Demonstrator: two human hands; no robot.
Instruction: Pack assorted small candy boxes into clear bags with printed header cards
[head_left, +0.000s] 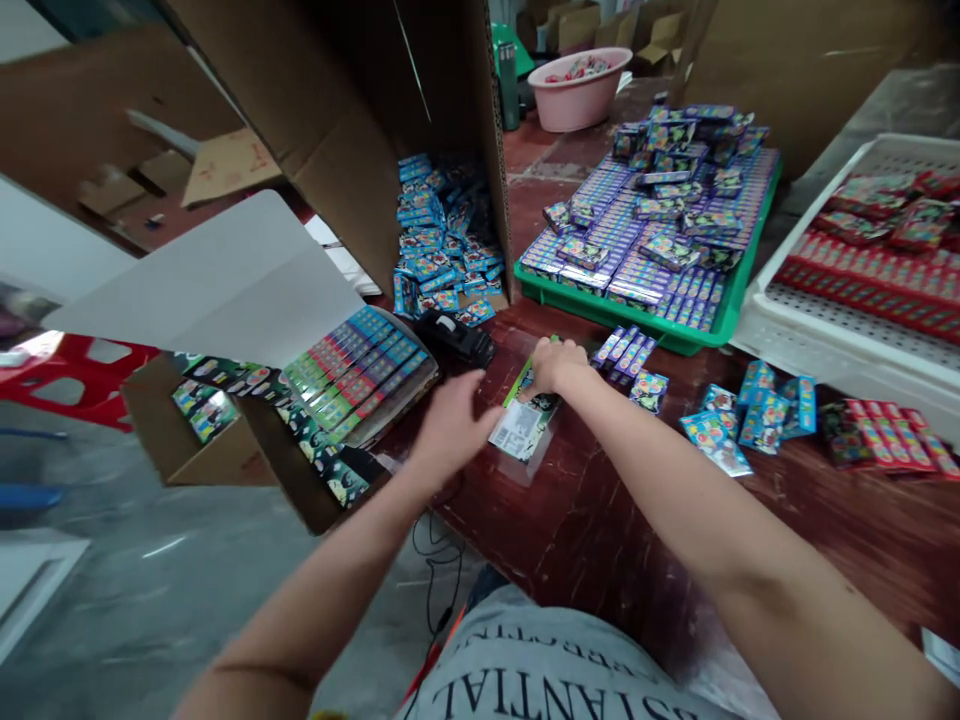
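A flat green-and-white printed packet (521,425) in a clear plastic sleeve lies on the dark red table. My right hand (559,368) rests on its upper part, fingers curled at the far end; whether they grip it is hidden. Just left of the packet, my left hand (455,425) hovers with thumb and fingers apart, holding nothing. A black tape dispenser (459,338) sits beyond my left hand. Small purple packs (624,353) lie right of my right hand.
An open display box (360,375) holds rows of small packs at left. Blue packs (442,245) fill a tipped carton. Behind stand a green tray (709,338) of purple packs, a white crate (840,310) of red packs and a pink basin (574,105). Loose blue packs (765,405) lie right.
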